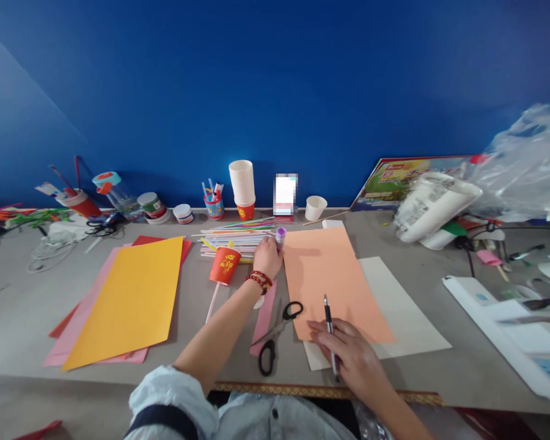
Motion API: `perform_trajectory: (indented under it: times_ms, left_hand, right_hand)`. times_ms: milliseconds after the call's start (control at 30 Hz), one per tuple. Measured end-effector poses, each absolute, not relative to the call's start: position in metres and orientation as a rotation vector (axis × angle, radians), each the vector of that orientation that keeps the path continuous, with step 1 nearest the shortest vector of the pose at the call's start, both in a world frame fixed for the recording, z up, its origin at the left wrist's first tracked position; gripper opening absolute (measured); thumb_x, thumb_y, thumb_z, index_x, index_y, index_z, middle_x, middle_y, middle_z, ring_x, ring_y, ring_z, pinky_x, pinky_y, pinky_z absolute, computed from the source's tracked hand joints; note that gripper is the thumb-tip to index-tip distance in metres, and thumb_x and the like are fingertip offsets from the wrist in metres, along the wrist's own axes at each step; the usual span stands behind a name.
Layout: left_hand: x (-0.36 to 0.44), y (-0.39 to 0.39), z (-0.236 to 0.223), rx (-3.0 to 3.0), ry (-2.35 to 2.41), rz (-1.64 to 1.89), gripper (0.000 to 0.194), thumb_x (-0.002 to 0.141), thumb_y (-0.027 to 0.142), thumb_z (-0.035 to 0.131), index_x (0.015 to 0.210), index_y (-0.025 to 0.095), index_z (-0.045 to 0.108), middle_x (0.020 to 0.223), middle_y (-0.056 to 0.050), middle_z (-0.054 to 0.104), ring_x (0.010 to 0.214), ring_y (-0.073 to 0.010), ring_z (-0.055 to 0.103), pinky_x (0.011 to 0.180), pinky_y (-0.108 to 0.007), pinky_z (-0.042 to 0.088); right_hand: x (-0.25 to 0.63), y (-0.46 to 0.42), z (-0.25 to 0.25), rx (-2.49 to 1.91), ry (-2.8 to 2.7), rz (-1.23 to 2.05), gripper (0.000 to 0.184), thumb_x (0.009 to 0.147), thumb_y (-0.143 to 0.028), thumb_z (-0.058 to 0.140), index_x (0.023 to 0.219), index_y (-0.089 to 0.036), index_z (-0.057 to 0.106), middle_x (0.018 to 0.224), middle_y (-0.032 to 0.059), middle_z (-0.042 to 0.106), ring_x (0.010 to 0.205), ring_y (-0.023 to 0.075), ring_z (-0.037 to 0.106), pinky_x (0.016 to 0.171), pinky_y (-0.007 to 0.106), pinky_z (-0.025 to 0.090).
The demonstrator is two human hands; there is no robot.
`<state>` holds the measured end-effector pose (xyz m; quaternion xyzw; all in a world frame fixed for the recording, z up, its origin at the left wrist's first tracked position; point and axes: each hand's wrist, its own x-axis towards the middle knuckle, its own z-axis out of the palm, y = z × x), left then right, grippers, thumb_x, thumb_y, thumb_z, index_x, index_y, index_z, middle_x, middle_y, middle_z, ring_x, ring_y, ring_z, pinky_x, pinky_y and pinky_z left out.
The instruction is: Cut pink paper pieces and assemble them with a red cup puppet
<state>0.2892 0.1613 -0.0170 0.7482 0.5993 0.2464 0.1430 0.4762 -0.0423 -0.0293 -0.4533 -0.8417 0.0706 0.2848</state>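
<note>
My left hand reaches forward over the straws, its thumb side closed against an upright glue stick with a purple cap. The tips of those fingers are partly hidden. In my right hand a black and silver pen is held between the fingers, tip pointing away from me. That hand rests over the near edge of an orange paper sheet, which lies on a white sheet. Between my arms lie black-handled scissors, open across a pink paper strip.
Left of my arm, a red paper cup on a straw lies near loose straws. Yellow paper tops a coloured stack. Stacked cups, a small white cup and a blurred phone-like screen line the wall. A power strip lies right.
</note>
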Motion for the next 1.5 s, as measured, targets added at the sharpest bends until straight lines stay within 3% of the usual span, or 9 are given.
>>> perform_trajectory:
  times_ms: [100,200,400,500,633,833,1067,1267,1500]
  left_hand:
    - [0.286,0.163,-0.019,2.14,1.741,0.735,0.016,0.082,0.017,0.064,0.096,0.016,0.055,0.103,-0.012,0.062,0.102,-0.0256,0.06,0.09,-0.037,0.046]
    - [0.287,0.16,-0.018,2.126,1.724,0.794,0.036,0.082,0.018,0.064,0.115,0.013,0.051,0.112,-0.015,0.061,0.11,-0.028,0.058,0.094,-0.041,0.046]
    - [0.288,0.117,-0.005,2.176,1.618,0.937,0.062,0.088,0.022,0.053,0.143,0.009,0.027,0.144,-0.024,0.041,0.139,-0.0335,0.034,0.111,-0.052,0.032]
    - [0.28,0.074,0.005,2.303,1.375,1.003,0.054,0.092,0.02,0.044,0.143,0.014,0.03,0.147,-0.018,0.041,0.141,-0.0266,0.033,0.115,-0.048,0.03]
    - [0.263,0.027,0.012,2.543,0.965,0.569,0.032,0.093,0.025,0.047,0.124,0.022,0.055,0.14,-0.008,0.054,0.138,-0.0236,0.038,0.117,-0.047,0.026]
    - [0.246,0.012,0.004,2.713,0.808,0.195,0.058,0.093,0.052,0.048,0.14,0.019,0.044,0.153,-0.012,0.039,0.143,-0.0266,0.031,0.119,-0.053,0.016]
    - [0.248,0.009,-0.001,2.752,0.843,0.178,0.059,0.095,0.052,0.044,0.142,0.016,0.042,0.155,-0.012,0.036,0.145,-0.0266,0.026,0.12,-0.054,0.014]
    - [0.247,0.009,0.002,2.738,0.829,0.163,0.06,0.095,0.054,0.042,0.143,0.017,0.04,0.156,-0.011,0.034,0.146,-0.0264,0.025,0.12,-0.054,0.013]
    - [0.247,0.01,-0.001,2.716,0.821,0.169,0.06,0.095,0.052,0.044,0.143,0.017,0.04,0.155,-0.011,0.035,0.146,-0.0262,0.025,0.12,-0.054,0.01]
  right_hand:
    - [0.471,-0.039,-0.027,-1.183,-2.27,0.195,0.022,0.093,-0.01,0.048,0.089,-0.023,0.064,0.111,0.0059,0.074,0.09,0.0219,0.067,0.078,0.038,0.056]
    - [0.469,-0.039,-0.025,-1.193,-2.266,0.182,0.022,0.094,-0.011,0.048,0.09,-0.023,0.065,0.11,0.0059,0.075,0.091,0.0218,0.067,0.079,0.038,0.057]
    - [0.47,-0.041,-0.025,-1.207,-2.237,0.204,0.024,0.094,-0.012,0.048,0.096,-0.024,0.068,0.11,0.0065,0.075,0.093,0.0216,0.067,0.078,0.036,0.058]
    - [0.469,-0.041,-0.024,-1.182,-2.223,0.225,0.023,0.092,-0.009,0.05,0.099,-0.023,0.068,0.111,0.0077,0.074,0.096,0.0223,0.067,0.08,0.037,0.058]
    - [0.463,-0.042,-0.018,-1.188,-2.231,0.249,0.024,0.09,-0.008,0.05,0.099,-0.021,0.068,0.108,0.0093,0.075,0.094,0.0225,0.067,0.079,0.036,0.057]
    - [0.503,-0.027,-0.005,-1.181,-2.181,0.206,0.025,0.091,-0.015,0.054,0.109,-0.025,0.067,0.101,0.0063,0.075,0.089,0.0193,0.069,0.079,0.029,0.056]
    - [0.587,0.079,-0.001,-2.043,-1.956,-0.261,0.025,0.09,-0.031,0.052,0.108,-0.02,0.067,0.084,0.0076,0.071,0.073,0.0227,0.065,0.056,0.027,0.041]
    - [0.599,0.135,-0.006,-2.104,-2.165,-0.247,0.028,0.082,-0.011,0.054,0.104,-0.023,0.068,0.091,0.0049,0.073,0.079,0.0192,0.064,0.055,0.026,0.031]
    - [0.62,0.16,-0.011,-2.257,-2.012,-0.375,0.032,0.082,-0.01,0.051,0.106,-0.022,0.069,0.092,0.0094,0.073,0.071,0.0204,0.063,0.052,0.029,0.025]
